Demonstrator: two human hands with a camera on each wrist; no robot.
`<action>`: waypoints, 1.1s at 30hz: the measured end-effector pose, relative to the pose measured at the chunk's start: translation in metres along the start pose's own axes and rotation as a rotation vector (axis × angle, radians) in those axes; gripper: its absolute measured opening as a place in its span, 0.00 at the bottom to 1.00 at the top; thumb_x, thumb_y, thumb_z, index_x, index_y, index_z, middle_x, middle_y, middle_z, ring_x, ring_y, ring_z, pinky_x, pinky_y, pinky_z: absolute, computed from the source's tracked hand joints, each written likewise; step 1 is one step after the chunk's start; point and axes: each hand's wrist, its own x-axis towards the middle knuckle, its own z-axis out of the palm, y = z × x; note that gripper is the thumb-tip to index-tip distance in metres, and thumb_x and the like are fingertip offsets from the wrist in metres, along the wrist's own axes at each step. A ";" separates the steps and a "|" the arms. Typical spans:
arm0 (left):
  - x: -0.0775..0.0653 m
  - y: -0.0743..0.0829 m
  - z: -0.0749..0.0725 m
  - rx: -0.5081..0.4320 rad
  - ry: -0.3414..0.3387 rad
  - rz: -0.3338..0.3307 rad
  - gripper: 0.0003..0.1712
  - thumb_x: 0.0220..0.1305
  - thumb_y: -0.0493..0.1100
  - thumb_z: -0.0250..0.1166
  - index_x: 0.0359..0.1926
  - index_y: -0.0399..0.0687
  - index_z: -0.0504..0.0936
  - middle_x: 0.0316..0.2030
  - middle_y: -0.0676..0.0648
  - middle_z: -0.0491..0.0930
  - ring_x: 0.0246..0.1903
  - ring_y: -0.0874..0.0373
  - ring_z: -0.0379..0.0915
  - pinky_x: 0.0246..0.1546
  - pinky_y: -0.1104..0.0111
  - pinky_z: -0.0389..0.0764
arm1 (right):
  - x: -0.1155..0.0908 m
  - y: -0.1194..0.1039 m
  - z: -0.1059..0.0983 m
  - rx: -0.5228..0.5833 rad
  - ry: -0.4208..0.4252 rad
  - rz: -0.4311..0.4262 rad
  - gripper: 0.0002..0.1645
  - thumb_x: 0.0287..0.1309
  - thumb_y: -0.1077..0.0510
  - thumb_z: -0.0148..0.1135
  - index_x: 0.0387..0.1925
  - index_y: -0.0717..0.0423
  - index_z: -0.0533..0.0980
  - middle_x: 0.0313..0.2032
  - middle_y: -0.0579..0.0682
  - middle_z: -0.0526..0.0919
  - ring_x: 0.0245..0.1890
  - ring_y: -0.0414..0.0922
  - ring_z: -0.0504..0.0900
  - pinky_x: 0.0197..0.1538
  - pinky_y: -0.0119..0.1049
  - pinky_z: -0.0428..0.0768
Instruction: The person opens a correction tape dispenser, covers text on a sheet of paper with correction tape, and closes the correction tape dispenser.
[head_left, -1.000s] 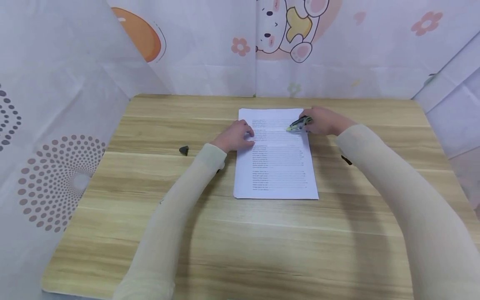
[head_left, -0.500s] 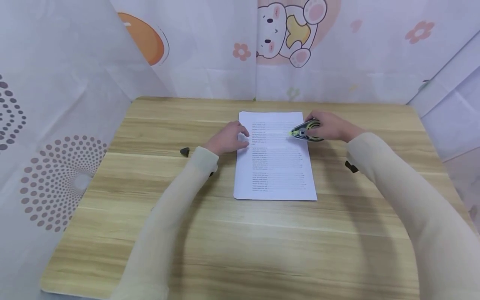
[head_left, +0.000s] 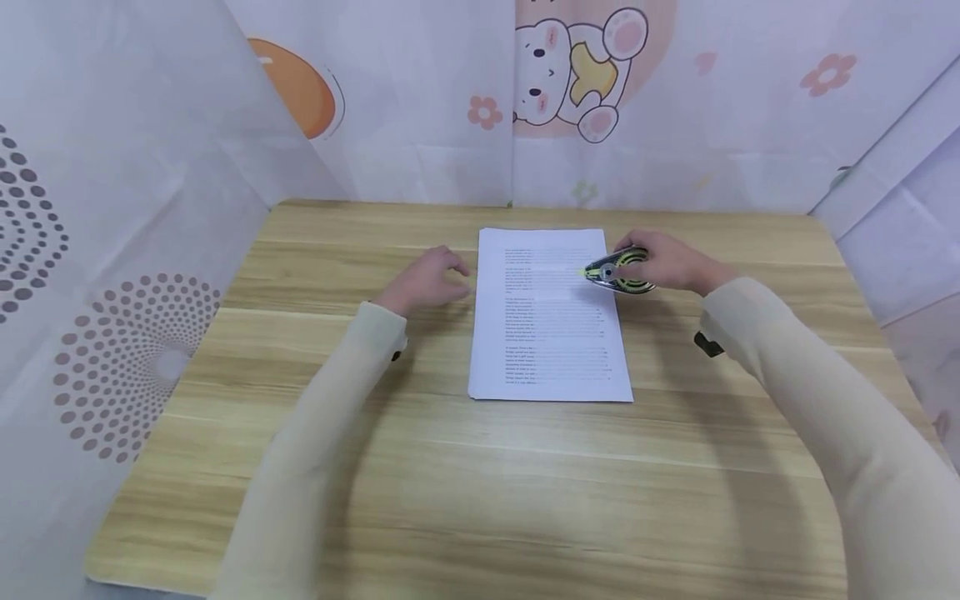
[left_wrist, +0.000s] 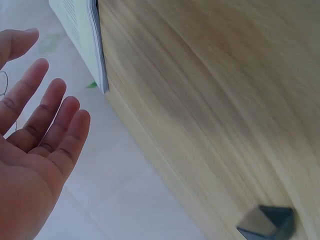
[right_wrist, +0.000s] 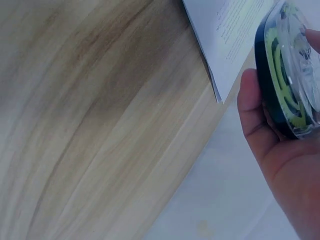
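My right hand (head_left: 667,260) holds a black, green and clear correction tape dispenser (head_left: 624,272). Its yellow-green tip overlaps the right side of a stack of printed paper (head_left: 491,333) in the head view. From the right wrist, fingers and thumb show on either side of the dispenser (right_wrist: 282,75), and the sheets (right_wrist: 220,65) lie beyond. My left hand (head_left: 427,281) is beside the stack's left edge, holding nothing. In the left wrist view its fingers are spread and loosely bent, with the palm showing (left_wrist: 30,165).
The stack lies on a wood-grain table (head_left: 480,500). A small dark wedge-shaped piece (left_wrist: 270,222) is on the table to the left. Patterned white cloth (head_left: 420,158) hangs behind the table's far edge, and more cloth (head_left: 112,250) covers the left side.
My left hand has drawn off the paper to the left. My right hand has moved slightly right with the correction tape dispenser, which now shows more of its flat side.
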 end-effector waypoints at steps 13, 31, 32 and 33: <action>-0.028 -0.027 -0.017 -0.024 0.051 -0.033 0.20 0.57 0.45 0.63 0.49 0.37 0.78 0.52 0.40 0.75 0.58 0.46 0.66 0.61 0.55 0.65 | -0.014 0.006 0.005 0.040 -0.028 0.014 0.25 0.58 0.48 0.57 0.53 0.57 0.70 0.49 0.61 0.75 0.47 0.54 0.72 0.46 0.41 0.71; -0.067 -0.070 -0.030 -0.129 0.097 -0.170 0.20 0.61 0.44 0.62 0.51 0.38 0.77 0.57 0.40 0.71 0.59 0.44 0.64 0.60 0.51 0.66 | -0.026 0.020 0.013 0.088 -0.066 0.053 0.26 0.58 0.47 0.56 0.55 0.55 0.70 0.50 0.59 0.75 0.48 0.53 0.71 0.43 0.38 0.70; -0.069 -0.072 -0.030 -0.129 0.095 -0.180 0.20 0.61 0.44 0.62 0.51 0.39 0.77 0.58 0.40 0.71 0.59 0.44 0.64 0.59 0.51 0.66 | -0.026 0.020 0.013 0.091 -0.067 0.054 0.27 0.58 0.47 0.56 0.56 0.55 0.70 0.50 0.59 0.75 0.48 0.53 0.71 0.43 0.38 0.70; -0.070 -0.074 -0.030 -0.126 0.093 -0.190 0.20 0.61 0.45 0.62 0.52 0.39 0.77 0.58 0.40 0.70 0.59 0.44 0.64 0.59 0.51 0.67 | -0.027 0.021 0.014 0.092 -0.067 0.054 0.27 0.58 0.46 0.56 0.56 0.55 0.70 0.50 0.59 0.75 0.48 0.52 0.71 0.43 0.37 0.70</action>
